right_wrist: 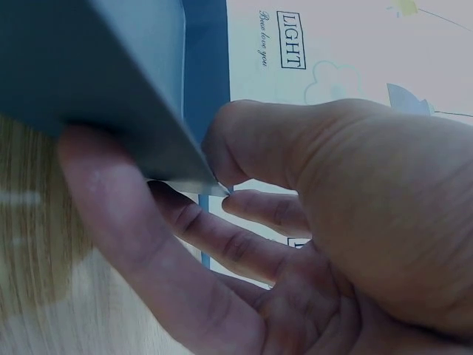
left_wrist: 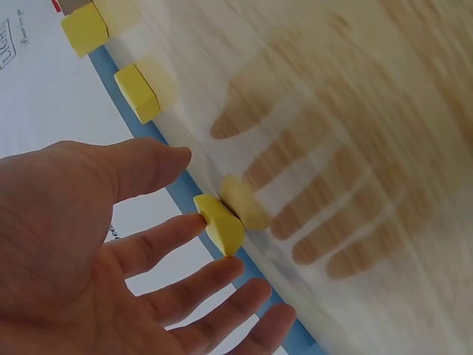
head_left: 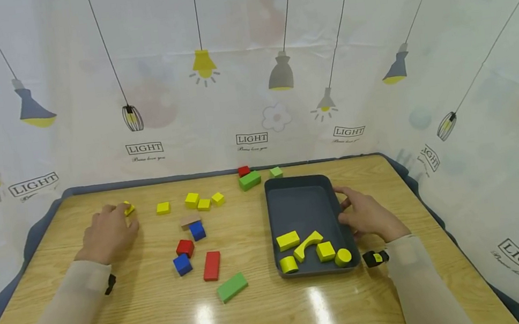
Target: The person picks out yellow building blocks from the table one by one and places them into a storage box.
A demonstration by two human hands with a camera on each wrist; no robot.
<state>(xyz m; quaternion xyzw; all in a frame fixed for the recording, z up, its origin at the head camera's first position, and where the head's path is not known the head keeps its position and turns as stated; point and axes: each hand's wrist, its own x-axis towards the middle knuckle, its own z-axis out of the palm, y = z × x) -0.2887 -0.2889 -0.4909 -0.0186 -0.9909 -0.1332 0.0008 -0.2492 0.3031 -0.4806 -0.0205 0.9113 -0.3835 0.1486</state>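
Observation:
At the far left of the table, my left hand (head_left: pixel 109 235) reaches over a small yellow block (head_left: pixel 129 208), partly hidden by it in the head view. The left wrist view shows this yellow block (left_wrist: pixel 220 225) with a rounded side. The fingers are spread and rather straight, fingertips right at the block, thumb apart from it. My right hand (head_left: pixel 369 214) grips the right side of a dark grey tray (head_left: pixel 295 201). In the right wrist view the thumb lies at the tray's rim (right_wrist: pixel 166 111), the other fingers outside and beneath it. Inside stand several yellow blocks (head_left: pixel 326 251), one an arch (head_left: pixel 309 244).
Several yellow blocks (head_left: pixel 192 200) stand at the back. Blue blocks (head_left: pixel 182 265), red blocks (head_left: pixel 212 266), a tan block (head_left: pixel 191 222) and a green block (head_left: pixel 233 287) lie mid-table. Green (head_left: pixel 250 181) and red (head_left: pixel 243 171) blocks sit behind, near the curtain (head_left: pixel 195 116).

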